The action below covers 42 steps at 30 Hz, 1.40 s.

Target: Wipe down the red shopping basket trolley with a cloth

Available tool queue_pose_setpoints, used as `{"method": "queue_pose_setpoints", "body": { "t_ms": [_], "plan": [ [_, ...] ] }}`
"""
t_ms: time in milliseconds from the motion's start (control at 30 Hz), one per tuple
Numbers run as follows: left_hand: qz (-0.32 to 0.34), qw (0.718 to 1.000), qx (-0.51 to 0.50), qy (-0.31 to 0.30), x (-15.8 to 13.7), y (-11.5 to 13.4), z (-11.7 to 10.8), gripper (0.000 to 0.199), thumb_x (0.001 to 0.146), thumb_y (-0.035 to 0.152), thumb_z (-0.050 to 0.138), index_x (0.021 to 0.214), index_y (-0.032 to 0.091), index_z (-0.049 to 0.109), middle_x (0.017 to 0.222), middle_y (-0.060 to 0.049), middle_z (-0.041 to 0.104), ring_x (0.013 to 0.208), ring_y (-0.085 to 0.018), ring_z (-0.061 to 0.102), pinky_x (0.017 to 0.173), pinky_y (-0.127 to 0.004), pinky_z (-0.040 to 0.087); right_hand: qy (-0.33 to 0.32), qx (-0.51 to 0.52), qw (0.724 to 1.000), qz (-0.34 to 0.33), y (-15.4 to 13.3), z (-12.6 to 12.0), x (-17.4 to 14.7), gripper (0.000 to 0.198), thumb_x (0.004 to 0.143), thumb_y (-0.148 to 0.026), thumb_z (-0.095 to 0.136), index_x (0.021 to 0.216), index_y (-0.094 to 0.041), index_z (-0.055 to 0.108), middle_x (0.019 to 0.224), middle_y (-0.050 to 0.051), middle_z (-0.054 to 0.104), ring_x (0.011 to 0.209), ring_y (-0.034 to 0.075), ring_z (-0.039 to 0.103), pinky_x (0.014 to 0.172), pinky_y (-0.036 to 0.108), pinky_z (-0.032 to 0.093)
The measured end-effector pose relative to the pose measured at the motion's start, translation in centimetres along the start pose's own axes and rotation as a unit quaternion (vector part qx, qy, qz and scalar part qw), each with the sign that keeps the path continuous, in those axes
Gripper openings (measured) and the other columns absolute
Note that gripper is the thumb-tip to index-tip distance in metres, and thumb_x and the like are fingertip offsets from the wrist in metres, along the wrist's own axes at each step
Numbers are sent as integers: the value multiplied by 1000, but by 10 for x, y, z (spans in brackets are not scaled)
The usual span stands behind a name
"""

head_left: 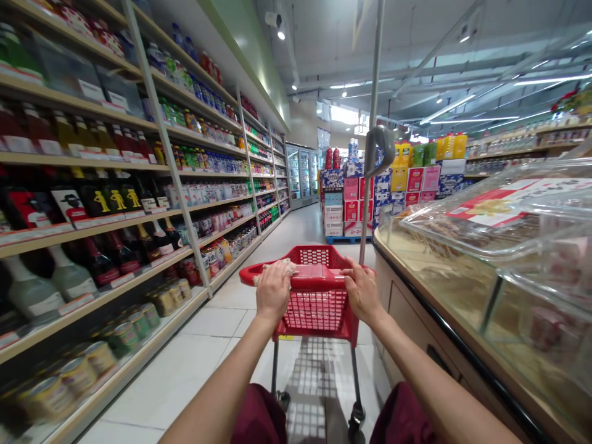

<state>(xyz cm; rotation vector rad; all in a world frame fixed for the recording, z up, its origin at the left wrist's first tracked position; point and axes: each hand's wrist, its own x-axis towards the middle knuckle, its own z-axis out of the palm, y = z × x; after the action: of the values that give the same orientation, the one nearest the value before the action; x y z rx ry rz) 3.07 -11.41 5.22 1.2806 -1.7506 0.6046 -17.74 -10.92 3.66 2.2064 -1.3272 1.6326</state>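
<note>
A small red shopping cart (319, 308) stands upright on the floor in front of me, its handle (319, 276) running crosswise. My left hand (272, 293) is closed over the handle's left part, with a crumpled whitish cloth (283, 266) bunched under the fingers. At the handle's right end, my right hand (363, 290) is closed round the red bar, close beside a thin metal pole (370, 111). The pole rises from the cart and carries a grey rounded fitting (380, 151). Nothing can be made out inside the basket.
Shelves of bottles and cans (203, 172) line the left side. A glass-edged counter (416, 271) with clear plastic food trays (499, 216) runs close on the right. Pale tiled floor (208, 361) leads forward to stacked drink cartons (351, 203) and glass-door fridges (300, 169).
</note>
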Motion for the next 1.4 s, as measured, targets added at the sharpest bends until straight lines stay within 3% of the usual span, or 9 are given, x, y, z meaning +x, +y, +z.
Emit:
{"method": "queue_pose_setpoints", "body": {
  "t_ms": [200, 300, 433, 667, 767, 867, 1067, 1300, 1400],
  "plan": [
    [120, 992, -26, -21, 3, 52, 14, 27, 87, 29, 37, 106, 19, 55, 112, -5, 59, 104, -18, 51, 89, -35, 41, 1, -4, 1000, -13, -1, -1, 0, 42, 87, -34, 27, 125, -17, 35, 91, 5, 66, 93, 20, 55, 88, 40, 27],
    [136, 990, -33, -14, 1, 30, 6, 28, 88, 27, 36, 108, 20, 53, 112, -4, 59, 107, -17, 50, 90, -33, 40, 1, -10, 1000, -19, 3, -6, 0, 41, 88, -33, 27, 125, -18, 35, 91, 4, 66, 93, 19, 55, 89, 40, 27],
    [57, 998, -5, 25, 0, -2, -2, 29, 88, 27, 34, 107, 16, 52, 108, -9, 60, 103, -20, 51, 90, -40, 40, 17, -12, 1000, 2, 2, -3, 2, 41, 87, -33, 27, 125, -19, 36, 88, 3, 66, 91, 19, 55, 88, 40, 26],
    [169, 986, -12, -1, 1, 63, 25, 24, 84, 23, 42, 104, 20, 55, 111, -4, 59, 107, -18, 49, 91, -35, 40, 12, -22, 1000, -17, 3, 3, 0, 41, 87, -33, 26, 124, -17, 36, 95, 5, 65, 91, 19, 57, 87, 40, 27],
    [195, 981, -5, -3, -4, 35, 17, 31, 85, 20, 39, 114, 18, 49, 116, -7, 56, 112, -18, 46, 94, -36, 38, 4, -18, 1000, -24, 5, -1, 0, 41, 87, -32, 27, 125, -18, 34, 93, 4, 65, 93, 18, 56, 88, 40, 27],
    [118, 993, 16, 21, -5, 10, 8, 31, 86, 24, 38, 114, 16, 48, 114, -9, 57, 109, -19, 48, 92, -39, 39, 15, -11, 1000, -13, 4, -1, 0, 41, 87, -33, 27, 125, -19, 35, 91, 4, 66, 91, 19, 56, 88, 40, 27],
    [182, 983, -2, -21, 3, 57, 23, 26, 85, 23, 41, 108, 19, 53, 112, -7, 58, 107, -19, 49, 88, -37, 43, 14, -9, 1000, -15, 5, 0, 0, 41, 87, -34, 28, 124, -18, 35, 91, 5, 66, 92, 19, 56, 87, 40, 28],
    [65, 998, -6, -9, 0, -3, -2, 30, 87, 28, 35, 109, 19, 52, 110, -7, 59, 102, -19, 52, 91, -39, 41, 12, 13, 1000, 1, 12, -13, 1, 40, 85, -33, 31, 123, -20, 37, 87, 2, 66, 88, 19, 58, 88, 41, 28],
    [75, 997, -12, -13, 2, 8, -2, 29, 87, 28, 35, 107, 18, 54, 107, -8, 59, 100, -19, 52, 89, -39, 43, 39, 24, 999, 26, 9, -14, 2, 38, 85, -34, 32, 119, -20, 41, 80, 1, 67, 82, 19, 60, 86, 41, 30]
  ]
}}
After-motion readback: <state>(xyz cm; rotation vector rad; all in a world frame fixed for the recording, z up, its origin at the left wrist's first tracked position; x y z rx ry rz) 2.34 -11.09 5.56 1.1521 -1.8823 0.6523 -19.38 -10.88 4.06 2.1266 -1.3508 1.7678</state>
